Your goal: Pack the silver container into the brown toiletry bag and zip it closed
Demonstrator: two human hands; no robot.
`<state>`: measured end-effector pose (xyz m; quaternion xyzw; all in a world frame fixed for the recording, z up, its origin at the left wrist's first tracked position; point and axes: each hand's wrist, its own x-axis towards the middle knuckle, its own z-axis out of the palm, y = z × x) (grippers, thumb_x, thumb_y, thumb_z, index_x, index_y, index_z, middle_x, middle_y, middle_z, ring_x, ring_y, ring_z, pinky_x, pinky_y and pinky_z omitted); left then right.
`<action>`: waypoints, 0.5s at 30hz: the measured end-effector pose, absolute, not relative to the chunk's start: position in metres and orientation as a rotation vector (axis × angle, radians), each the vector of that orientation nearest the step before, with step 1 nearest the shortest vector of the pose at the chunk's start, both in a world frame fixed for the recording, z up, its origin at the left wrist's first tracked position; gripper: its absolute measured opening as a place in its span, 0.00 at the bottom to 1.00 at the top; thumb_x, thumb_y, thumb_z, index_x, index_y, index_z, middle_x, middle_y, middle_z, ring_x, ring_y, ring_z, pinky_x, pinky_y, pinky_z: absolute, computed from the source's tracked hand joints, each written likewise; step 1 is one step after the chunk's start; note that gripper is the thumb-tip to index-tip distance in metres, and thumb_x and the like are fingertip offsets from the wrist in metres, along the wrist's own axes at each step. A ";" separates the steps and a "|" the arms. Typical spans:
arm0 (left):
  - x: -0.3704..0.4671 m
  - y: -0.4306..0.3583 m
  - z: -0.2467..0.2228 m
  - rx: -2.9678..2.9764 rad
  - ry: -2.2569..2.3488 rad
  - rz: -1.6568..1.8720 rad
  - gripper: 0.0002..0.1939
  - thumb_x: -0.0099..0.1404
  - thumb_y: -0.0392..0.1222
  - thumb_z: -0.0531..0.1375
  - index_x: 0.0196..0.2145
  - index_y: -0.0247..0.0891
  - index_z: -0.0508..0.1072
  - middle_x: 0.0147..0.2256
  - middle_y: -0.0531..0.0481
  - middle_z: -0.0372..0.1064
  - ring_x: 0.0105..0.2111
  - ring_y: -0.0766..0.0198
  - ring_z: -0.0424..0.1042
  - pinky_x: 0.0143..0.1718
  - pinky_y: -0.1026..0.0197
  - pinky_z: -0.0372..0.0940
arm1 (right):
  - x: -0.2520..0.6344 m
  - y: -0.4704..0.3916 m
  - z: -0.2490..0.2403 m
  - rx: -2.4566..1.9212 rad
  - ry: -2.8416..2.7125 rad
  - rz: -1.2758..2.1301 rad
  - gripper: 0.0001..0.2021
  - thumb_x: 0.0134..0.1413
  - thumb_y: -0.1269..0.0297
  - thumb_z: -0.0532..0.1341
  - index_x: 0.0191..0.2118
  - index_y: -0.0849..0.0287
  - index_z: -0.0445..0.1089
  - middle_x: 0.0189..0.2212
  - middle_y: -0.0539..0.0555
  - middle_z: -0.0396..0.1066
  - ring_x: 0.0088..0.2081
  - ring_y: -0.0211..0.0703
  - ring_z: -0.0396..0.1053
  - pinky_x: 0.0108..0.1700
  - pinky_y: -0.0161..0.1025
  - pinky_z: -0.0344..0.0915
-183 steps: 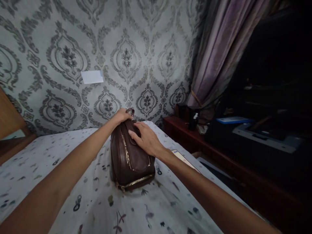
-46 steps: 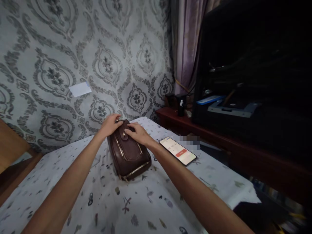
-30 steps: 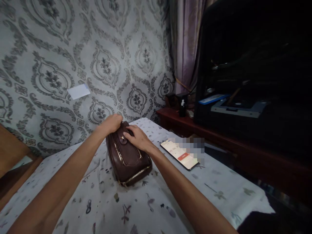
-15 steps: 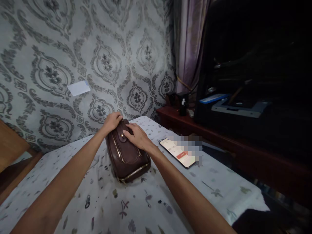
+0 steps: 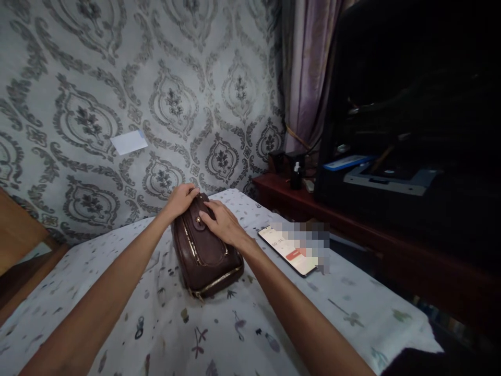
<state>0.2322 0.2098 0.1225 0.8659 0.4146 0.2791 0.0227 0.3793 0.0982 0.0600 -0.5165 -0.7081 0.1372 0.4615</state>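
A dark brown leather bag (image 5: 211, 261) with gold zippers and a strap fastened by a gold stud lies on a white patterned sheet (image 5: 164, 334). My left hand (image 5: 183, 199) grips the bag's far left end, its fingers curled over the edge. On the right side of the strap, my right hand (image 5: 222, 220) rests with its thumb near the stud and its fingers spread on the leather. To the right of the bag lies a phone (image 5: 287, 250) with a lit screen, partly blurred out.
Beyond the sheet stands a patterned wall with a white card (image 5: 129, 142). At right are a dark red ledge (image 5: 274, 190), a small dark bottle (image 5: 296, 176), a curtain (image 5: 307, 78) and a large dark screen (image 5: 410, 104). A wooden piece (image 5: 19, 230) is at left.
The view has shifted slightly, so everything appears a little lower and further right. Both hands remain on the bag, with the left fingers slightly more closed over its far end.
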 end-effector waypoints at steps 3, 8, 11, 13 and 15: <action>0.221 0.210 0.126 2.705 1.256 0.940 0.14 0.64 0.52 0.57 0.31 0.40 0.74 0.31 0.50 0.72 0.34 0.59 0.67 0.39 0.59 0.60 | 0.381 0.101 0.056 -1.252 -1.740 0.326 0.24 0.66 0.54 0.54 0.61 0.63 0.69 0.59 0.65 0.68 0.62 0.52 0.65 0.66 0.47 0.57; 0.185 0.219 0.125 2.418 1.218 1.045 0.17 0.52 0.55 0.65 0.32 0.39 0.72 0.30 0.53 0.69 0.32 0.61 0.65 0.36 0.61 0.59 | 0.383 0.105 0.053 -1.231 -1.750 0.332 0.25 0.66 0.54 0.54 0.61 0.64 0.68 0.59 0.66 0.68 0.61 0.53 0.66 0.66 0.49 0.57; 0.169 0.222 0.118 2.115 1.212 1.049 0.19 0.48 0.57 0.66 0.28 0.39 0.71 0.25 0.54 0.66 0.30 0.62 0.64 0.33 0.62 0.59 | 0.384 0.107 0.051 -1.227 -1.747 0.324 0.25 0.66 0.53 0.54 0.61 0.63 0.69 0.60 0.65 0.68 0.62 0.53 0.65 0.66 0.49 0.57; 0.165 0.223 0.112 2.027 1.221 1.068 0.20 0.49 0.59 0.64 0.26 0.39 0.69 0.24 0.54 0.64 0.29 0.62 0.63 0.31 0.62 0.59 | 0.384 0.108 0.049 -1.227 -1.752 0.322 0.25 0.66 0.52 0.54 0.61 0.62 0.69 0.60 0.65 0.68 0.62 0.53 0.64 0.66 0.50 0.57; 0.165 0.224 0.107 1.987 1.235 1.103 0.19 0.49 0.58 0.63 0.23 0.39 0.67 0.22 0.54 0.62 0.27 0.63 0.62 0.30 0.62 0.59 | 0.385 0.110 0.047 -1.230 -1.754 0.320 0.26 0.66 0.51 0.54 0.61 0.63 0.68 0.60 0.66 0.67 0.63 0.54 0.64 0.67 0.51 0.57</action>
